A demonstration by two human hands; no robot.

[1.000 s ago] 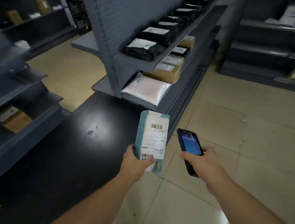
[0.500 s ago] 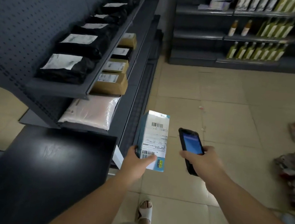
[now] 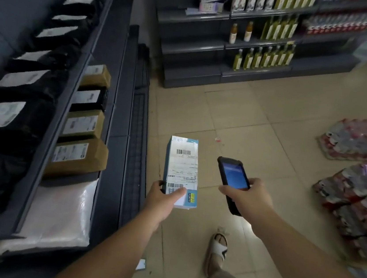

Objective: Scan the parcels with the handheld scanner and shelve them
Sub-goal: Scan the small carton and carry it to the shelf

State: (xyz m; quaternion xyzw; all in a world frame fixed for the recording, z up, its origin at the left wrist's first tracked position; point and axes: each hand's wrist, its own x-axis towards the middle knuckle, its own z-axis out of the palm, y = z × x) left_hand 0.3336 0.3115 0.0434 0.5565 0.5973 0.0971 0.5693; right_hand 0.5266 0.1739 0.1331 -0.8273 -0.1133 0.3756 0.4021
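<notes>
Grey metal shelving [image 3: 102, 110] of labelled black and brown parcels [image 3: 78, 158] flanks the left — left hand [image 3: 161, 199] grips a pale-blue labelled carton [image 3: 182, 168] (thumb across its label), right hand [image 3: 246, 197] clasps a black handheld scanner [image 3: 232, 179].

Readable markings:

- Light-blue parcel box [image 3: 182, 172], white shipping label: two barcodes, one near the top and one near the bottom edge; the printed lines between them are too small to read.
- Same box, blue sticker [image 3: 190, 197] at the lower right corner: "10-30" in yellow, with a word below that looks like "PORTER", uncertain.
- Handheld scanner [image 3: 232, 182]: lit blue screen, no legible text.
- Shelf parcels, brown boxes [image 3: 78, 160] and black bags [image 3: 18, 118]: white labels, print blurred and unreadable.
- Bottles [image 3: 264, 56] on the far shelving: labels illegible.
</notes>
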